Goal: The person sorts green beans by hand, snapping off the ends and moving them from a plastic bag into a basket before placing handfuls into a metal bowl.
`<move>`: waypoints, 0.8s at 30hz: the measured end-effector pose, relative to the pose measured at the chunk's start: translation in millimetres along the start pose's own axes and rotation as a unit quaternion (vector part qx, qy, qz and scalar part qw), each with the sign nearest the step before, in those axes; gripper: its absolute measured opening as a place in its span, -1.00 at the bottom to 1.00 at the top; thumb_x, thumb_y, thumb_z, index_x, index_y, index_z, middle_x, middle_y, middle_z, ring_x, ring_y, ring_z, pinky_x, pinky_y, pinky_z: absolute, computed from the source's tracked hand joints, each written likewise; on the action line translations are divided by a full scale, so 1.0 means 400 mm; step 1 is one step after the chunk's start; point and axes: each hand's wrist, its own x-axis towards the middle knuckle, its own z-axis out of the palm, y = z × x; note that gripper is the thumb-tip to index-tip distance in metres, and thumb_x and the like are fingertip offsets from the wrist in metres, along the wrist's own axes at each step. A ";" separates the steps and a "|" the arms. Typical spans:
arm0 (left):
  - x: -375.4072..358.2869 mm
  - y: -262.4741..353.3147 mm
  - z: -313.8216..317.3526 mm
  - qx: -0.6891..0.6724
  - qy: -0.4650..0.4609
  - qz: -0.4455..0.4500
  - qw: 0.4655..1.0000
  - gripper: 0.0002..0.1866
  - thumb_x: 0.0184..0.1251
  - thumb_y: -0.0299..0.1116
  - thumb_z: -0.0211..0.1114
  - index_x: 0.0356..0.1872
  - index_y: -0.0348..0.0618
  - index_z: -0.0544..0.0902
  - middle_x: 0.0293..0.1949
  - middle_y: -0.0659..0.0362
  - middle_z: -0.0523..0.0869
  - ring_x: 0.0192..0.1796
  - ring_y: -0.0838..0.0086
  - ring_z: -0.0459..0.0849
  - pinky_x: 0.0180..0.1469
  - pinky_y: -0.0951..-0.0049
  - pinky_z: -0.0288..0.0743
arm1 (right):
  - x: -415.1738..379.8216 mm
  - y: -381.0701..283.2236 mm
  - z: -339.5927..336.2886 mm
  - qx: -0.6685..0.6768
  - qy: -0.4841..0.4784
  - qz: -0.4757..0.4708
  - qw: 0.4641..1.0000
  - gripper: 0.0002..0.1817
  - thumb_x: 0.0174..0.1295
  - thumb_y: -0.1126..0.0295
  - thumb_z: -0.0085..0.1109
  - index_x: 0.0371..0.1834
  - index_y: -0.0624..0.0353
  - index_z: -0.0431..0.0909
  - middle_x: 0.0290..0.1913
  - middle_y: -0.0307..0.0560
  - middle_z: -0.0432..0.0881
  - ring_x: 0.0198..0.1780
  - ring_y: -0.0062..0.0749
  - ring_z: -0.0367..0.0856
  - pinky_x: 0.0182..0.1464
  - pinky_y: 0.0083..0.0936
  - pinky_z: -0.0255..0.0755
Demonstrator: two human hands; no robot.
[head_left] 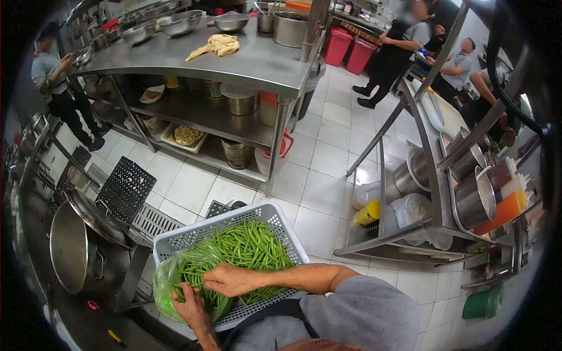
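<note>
A grey perforated plastic crate holds a heap of long green beans. Inside its left part lies a clear plastic bag, with more beans in and around it. My left hand is closed at the bag's near side, its fingers pinching green beans. Just to the right, my right hand reaches across the heap, its fingers curled down close to my left fingertips. Whatever its fingertips grip is hidden under the hand.
A large open pot with a lid stands left of the crate. Ahead is a steel table with bowls and a yellowish cloth on top. At right, a steel rack carries pots and containers. Several people stand or sit farther back.
</note>
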 end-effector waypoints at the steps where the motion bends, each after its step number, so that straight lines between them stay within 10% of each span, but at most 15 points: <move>1: -0.003 -0.002 0.005 0.003 0.003 0.004 1.000 -0.79 0.45 -0.26 0.24 -0.13 -0.16 0.47 -0.53 0.27 0.55 -0.66 0.74 0.30 -0.64 0.68 0.10 | 0.000 0.003 0.002 0.003 -0.002 -0.005 1.000 -0.78 0.30 0.41 0.03 -0.42 0.36 0.50 -0.57 0.21 0.53 -0.50 0.08 0.55 -0.38 -0.11 0.38; 7: -0.038 -0.017 0.012 0.054 -0.032 0.113 0.992 -0.82 0.39 -0.39 0.29 -0.18 -0.31 0.56 -0.46 0.20 0.61 -0.52 0.66 0.46 -0.49 0.66 0.27 | -0.003 0.031 0.013 -0.064 0.068 -0.004 0.996 -0.80 0.20 0.46 0.02 -0.53 0.37 0.46 -0.65 0.24 0.48 -0.62 0.15 0.50 -0.51 -0.10 0.36; 14: -0.071 0.008 -0.026 0.253 -0.032 0.332 0.908 -0.91 0.36 -0.44 0.28 -0.23 -0.22 0.58 -0.41 0.23 0.59 -0.45 0.58 0.53 -0.40 0.60 0.40 | 0.016 0.053 -0.090 -0.034 0.140 0.088 0.986 -0.81 0.25 0.45 -0.02 -0.45 0.30 0.52 -0.56 -0.05 0.54 -0.56 -0.41 0.52 -0.57 -0.39 0.44; 17: -0.084 0.086 0.031 -0.066 0.052 -0.004 0.996 -0.89 0.42 -0.36 0.17 -0.16 -0.11 0.46 -0.50 0.23 0.51 -0.60 0.59 0.40 -0.61 0.62 0.23 | -0.003 -0.029 -0.183 0.362 0.164 0.155 0.904 -0.81 0.26 0.41 -0.05 -0.45 0.21 0.51 -0.56 -0.19 0.45 -0.62 -0.50 0.36 -0.65 -0.52 0.28; 19: -0.053 0.098 0.000 -0.334 -0.148 -0.030 0.930 -0.82 0.48 -0.25 0.05 -0.32 -0.09 0.41 -0.53 0.21 0.46 -0.63 0.60 0.34 -0.67 0.60 0.20 | -0.026 -0.026 -0.226 0.597 0.121 0.106 0.786 -0.84 0.21 0.41 -0.06 -0.43 0.21 0.48 -0.57 -0.23 0.33 -0.71 -0.57 0.13 -0.79 -0.61 0.04; 24: -0.023 0.092 -0.070 -0.422 -0.097 -0.135 0.891 -0.76 0.46 -0.21 0.00 -0.38 -0.10 0.41 -0.55 0.22 0.43 -0.62 0.59 0.35 -0.67 0.56 0.26 | -0.033 -0.034 -0.224 0.591 0.201 0.145 0.768 -0.88 0.12 0.47 -0.12 -0.41 0.23 0.44 -0.55 -0.11 0.32 -0.64 -0.52 0.20 -0.75 -0.56 0.15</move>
